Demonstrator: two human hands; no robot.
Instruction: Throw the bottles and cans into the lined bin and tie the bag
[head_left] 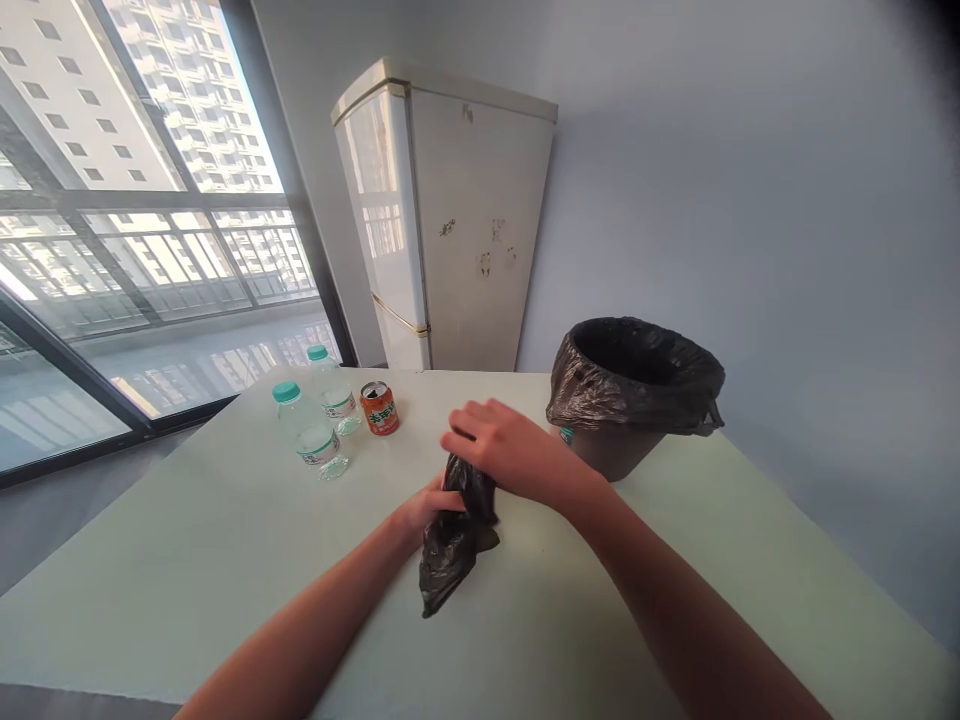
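Observation:
A crumpled black plastic bag (450, 560) hangs over the middle of the white table, bunched up between my hands. My left hand (437, 503) is closed around its middle, with the thumb across the front. Above it, my right hand (499, 445) bends over the bag's upper end, fingers curled and partly hidden from view. To the left of the hands stand an orange drink can (380, 410) and two clear bottles with green caps, the nearer bottle (315, 440) and the farther bottle (337, 395).
On the right of the table (225, 580) stands a trash bin (619, 452) with a black liner (600, 395) folded over its rim. A small green-capped item (566, 436) shows partly behind my right wrist. Beyond the table are a white refrigerator (480, 200) and a large window (150, 240).

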